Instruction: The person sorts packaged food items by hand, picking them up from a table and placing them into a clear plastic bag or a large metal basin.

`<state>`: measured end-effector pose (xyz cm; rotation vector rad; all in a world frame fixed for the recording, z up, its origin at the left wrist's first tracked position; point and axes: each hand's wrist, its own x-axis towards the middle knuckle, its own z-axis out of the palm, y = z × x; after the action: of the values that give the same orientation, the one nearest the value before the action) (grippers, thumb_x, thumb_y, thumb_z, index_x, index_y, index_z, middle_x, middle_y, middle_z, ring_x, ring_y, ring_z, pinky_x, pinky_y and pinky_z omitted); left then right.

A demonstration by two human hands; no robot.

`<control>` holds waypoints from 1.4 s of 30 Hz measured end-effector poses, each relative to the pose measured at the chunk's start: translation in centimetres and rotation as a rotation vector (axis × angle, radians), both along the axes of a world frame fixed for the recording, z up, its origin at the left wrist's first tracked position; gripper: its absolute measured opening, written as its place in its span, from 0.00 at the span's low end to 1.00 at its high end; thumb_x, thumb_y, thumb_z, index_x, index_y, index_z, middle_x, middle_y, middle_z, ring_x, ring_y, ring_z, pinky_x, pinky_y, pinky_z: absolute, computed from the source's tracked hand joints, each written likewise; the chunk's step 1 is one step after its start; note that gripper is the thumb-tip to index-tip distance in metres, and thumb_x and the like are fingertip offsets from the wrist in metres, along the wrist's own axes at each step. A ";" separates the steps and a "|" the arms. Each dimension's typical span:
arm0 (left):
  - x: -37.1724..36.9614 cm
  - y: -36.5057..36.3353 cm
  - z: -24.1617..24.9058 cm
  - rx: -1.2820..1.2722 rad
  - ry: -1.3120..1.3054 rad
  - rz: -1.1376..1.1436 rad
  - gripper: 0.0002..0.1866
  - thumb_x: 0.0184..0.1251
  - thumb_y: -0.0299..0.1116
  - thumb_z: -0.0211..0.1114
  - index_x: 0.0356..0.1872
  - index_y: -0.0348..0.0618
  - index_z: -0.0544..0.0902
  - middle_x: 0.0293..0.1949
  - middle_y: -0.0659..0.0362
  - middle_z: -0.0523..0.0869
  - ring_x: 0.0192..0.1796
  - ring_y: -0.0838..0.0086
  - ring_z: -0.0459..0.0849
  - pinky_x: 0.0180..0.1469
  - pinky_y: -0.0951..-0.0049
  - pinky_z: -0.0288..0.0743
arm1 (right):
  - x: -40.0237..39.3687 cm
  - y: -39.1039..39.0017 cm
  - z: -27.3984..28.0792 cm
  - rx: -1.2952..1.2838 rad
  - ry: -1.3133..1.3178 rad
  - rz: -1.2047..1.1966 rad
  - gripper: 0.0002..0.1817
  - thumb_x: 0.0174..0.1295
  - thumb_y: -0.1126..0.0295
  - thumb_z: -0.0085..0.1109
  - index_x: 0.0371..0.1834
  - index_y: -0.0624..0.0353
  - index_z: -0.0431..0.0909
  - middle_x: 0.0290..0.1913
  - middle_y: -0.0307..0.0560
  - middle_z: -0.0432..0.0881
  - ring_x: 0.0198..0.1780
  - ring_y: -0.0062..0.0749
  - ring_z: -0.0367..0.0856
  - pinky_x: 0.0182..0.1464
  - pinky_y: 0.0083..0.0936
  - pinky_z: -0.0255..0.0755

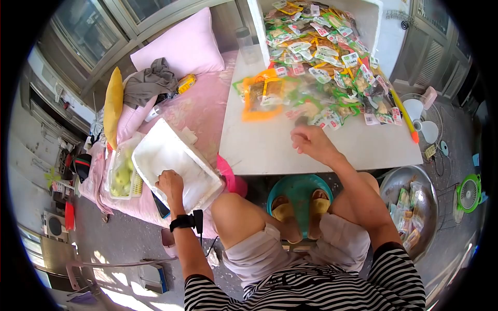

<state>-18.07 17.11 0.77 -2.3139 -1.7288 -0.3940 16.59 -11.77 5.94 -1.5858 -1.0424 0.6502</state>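
Observation:
My left hand (pixel 170 184) is closed, fingers curled down, over the white foam box (pixel 171 150) on the bed; whatever it may hold is hidden. Above the near part of the white table (pixel 254 150), my right hand (pixel 312 141) is also closed, its fingers curled, and I cannot make out anything in them. Just beyond it, several small food packets (pixel 306 103) are smeared by motion. To their left lies a blurred orange-edged packet (pixel 264 96). A large heap of sealed packets (pixel 316 46) spills out of a tipped white foam box (pixel 376 31) onto the table.
A metal basin (pixel 428 223) with several packets stands at right on the floor. A yellow stick with an orange tip (pixel 402 111) lies along the table's right side. Under the table are a teal basin (pixel 301 186) and a pink bin (pixel 231 179). Green fruit (pixel 122 173) fills a basket at left.

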 end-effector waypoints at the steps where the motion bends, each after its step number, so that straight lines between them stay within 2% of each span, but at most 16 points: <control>1: 0.0 -0.3 0.2 0.046 -0.029 0.001 0.08 0.54 0.31 0.59 0.27 0.43 0.86 0.35 0.55 0.83 0.43 0.58 0.80 0.45 0.53 0.67 | 0.1 0.0 -0.2 0.018 -0.007 0.000 0.09 0.64 0.71 0.53 0.37 0.68 0.77 0.27 0.45 0.79 0.26 0.25 0.79 0.29 0.23 0.76; 5: 1.4 -3.9 4.0 0.226 -0.271 -0.048 0.03 0.51 0.29 0.65 0.25 0.43 0.85 0.33 0.56 0.83 0.41 0.60 0.80 0.43 0.56 0.67 | 0.5 -0.1 -0.4 0.048 -0.005 0.007 0.09 0.63 0.70 0.54 0.36 0.68 0.77 0.27 0.45 0.79 0.26 0.24 0.79 0.29 0.22 0.75; 7: 3.1 -6.5 6.4 0.391 -0.352 -0.298 0.04 0.52 0.27 0.64 0.27 0.39 0.85 0.27 0.53 0.82 0.30 0.58 0.79 0.35 0.59 0.71 | 0.4 -0.2 -0.3 0.042 0.037 0.024 0.10 0.63 0.68 0.55 0.36 0.66 0.78 0.27 0.45 0.80 0.26 0.24 0.79 0.28 0.22 0.75; 9: 6.1 -9.3 8.3 0.169 -0.578 -0.441 0.04 0.54 0.25 0.65 0.29 0.35 0.84 0.26 0.53 0.81 0.25 0.64 0.77 0.30 0.67 0.70 | 0.0 0.1 0.3 -0.062 0.159 0.053 0.13 0.64 0.64 0.54 0.40 0.65 0.77 0.30 0.46 0.80 0.28 0.24 0.79 0.31 0.20 0.75; 11: 9.7 -11.5 7.6 0.042 -0.810 -0.651 0.02 0.54 0.22 0.63 0.27 0.35 0.82 0.23 0.51 0.79 0.23 0.63 0.76 0.27 0.67 0.67 | -0.5 0.6 0.5 -0.099 0.305 0.078 0.15 0.63 0.62 0.55 0.40 0.65 0.78 0.31 0.46 0.81 0.29 0.23 0.80 0.31 0.20 0.75; 16: 16.9 -17.0 4.6 -0.171 -0.681 -0.885 0.02 0.53 0.24 0.65 0.25 0.37 0.81 0.23 0.49 0.80 0.26 0.55 0.78 0.29 0.60 0.69 | -2.3 1.7 0.0 -0.066 0.609 0.093 0.14 0.60 0.61 0.58 0.34 0.65 0.79 0.27 0.45 0.82 0.26 0.24 0.81 0.27 0.20 0.77; 17: 17.6 -17.5 3.7 -0.112 -0.605 -0.926 0.04 0.54 0.25 0.66 0.28 0.35 0.83 0.24 0.49 0.81 0.24 0.60 0.78 0.28 0.66 0.69 | -1.9 2.0 -0.7 -0.095 0.533 0.057 0.14 0.60 0.61 0.58 0.33 0.64 0.79 0.26 0.45 0.82 0.25 0.25 0.81 0.27 0.21 0.77; 19: 18.2 -18.6 2.5 -0.204 -0.587 -0.962 0.05 0.54 0.26 0.67 0.29 0.35 0.83 0.25 0.50 0.82 0.25 0.61 0.79 0.28 0.66 0.70 | -1.2 3.3 -3.2 -0.160 0.384 -0.004 0.15 0.60 0.61 0.58 0.29 0.64 0.79 0.25 0.45 0.82 0.24 0.26 0.82 0.26 0.23 0.77; 22: 17.4 -18.4 1.8 -0.261 -0.618 -0.904 0.05 0.56 0.26 0.66 0.31 0.35 0.83 0.26 0.51 0.83 0.24 0.66 0.79 0.28 0.69 0.71 | -0.3 4.1 -4.6 -0.190 0.268 -0.085 0.15 0.59 0.62 0.57 0.23 0.63 0.78 0.21 0.48 0.81 0.21 0.31 0.82 0.27 0.28 0.77; 25: 15.0 -17.2 2.5 -0.328 -0.715 -0.816 0.05 0.58 0.26 0.66 0.32 0.35 0.84 0.27 0.52 0.84 0.24 0.71 0.78 0.28 0.73 0.71 | 0.4 4.5 -4.5 -0.240 -0.140 -0.163 0.14 0.58 0.64 0.55 0.21 0.63 0.77 0.21 0.52 0.81 0.22 0.37 0.82 0.30 0.33 0.76; 26: 14.0 -16.7 2.8 -0.275 -0.733 -0.808 0.05 0.60 0.25 0.65 0.34 0.34 0.84 0.26 0.56 0.83 0.23 0.78 0.76 0.27 0.77 0.69 | 0.5 4.6 -4.5 -0.235 -0.136 -0.176 0.13 0.57 0.64 0.55 0.22 0.63 0.77 0.21 0.53 0.81 0.22 0.38 0.82 0.31 0.33 0.76; 30: 10.3 -15.4 3.8 -0.389 -0.877 -0.730 0.06 0.62 0.25 0.63 0.34 0.32 0.83 0.24 0.62 0.81 0.25 0.84 0.73 0.28 0.80 0.67 | 0.7 5.0 -4.8 -0.252 -0.133 -0.209 0.12 0.57 0.64 0.56 0.23 0.62 0.79 0.22 0.53 0.81 0.24 0.40 0.83 0.35 0.35 0.76; 34: 8.0 -15.5 4.2 -0.322 -0.965 -0.679 0.05 0.61 0.23 0.63 0.33 0.31 0.83 0.24 0.57 0.81 0.24 0.81 0.73 0.28 0.79 0.68 | 1.0 5.1 -4.7 -0.335 -0.130 -0.234 0.12 0.56 0.63 0.57 0.24 0.61 0.80 0.23 0.52 0.81 0.25 0.40 0.83 0.36 0.36 0.76; 38: 3.4 -14.2 3.2 -0.139 -1.015 -0.424 0.05 0.62 0.24 0.62 0.34 0.31 0.82 0.26 0.57 0.81 0.27 0.81 0.73 0.30 0.79 0.67 | 1.5 4.8 -5.3 -0.356 -0.210 -0.215 0.12 0.55 0.63 0.58 0.24 0.62 0.80 0.26 0.53 0.82 0.31 0.45 0.83 0.39 0.39 0.75; 41: -0.9 -12.8 3.2 0.088 -0.888 -0.302 0.06 0.63 0.25 0.61 0.37 0.35 0.83 0.29 0.57 0.78 0.31 0.74 0.73 0.35 0.72 0.68 | 1.6 4.7 -6.2 -0.298 -0.319 -0.208 0.12 0.54 0.63 0.59 0.24 0.63 0.80 0.28 0.55 0.82 0.35 0.49 0.82 0.40 0.41 0.75; 42: -3.7 -11.2 2.3 0.259 -0.684 -0.188 0.07 0.64 0.28 0.61 0.37 0.37 0.84 0.31 0.55 0.80 0.35 0.69 0.75 0.40 0.68 0.69 | 1.4 4.6 -6.0 -0.284 -0.324 -0.205 0.12 0.53 0.63 0.59 0.24 0.63 0.80 0.29 0.56 0.82 0.35 0.50 0.81 0.41 0.42 0.75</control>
<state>-21.74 5.94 3.03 -2.2935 -1.5628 -1.4907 18.03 -7.20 -0.05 -2.0667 -1.0335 0.4219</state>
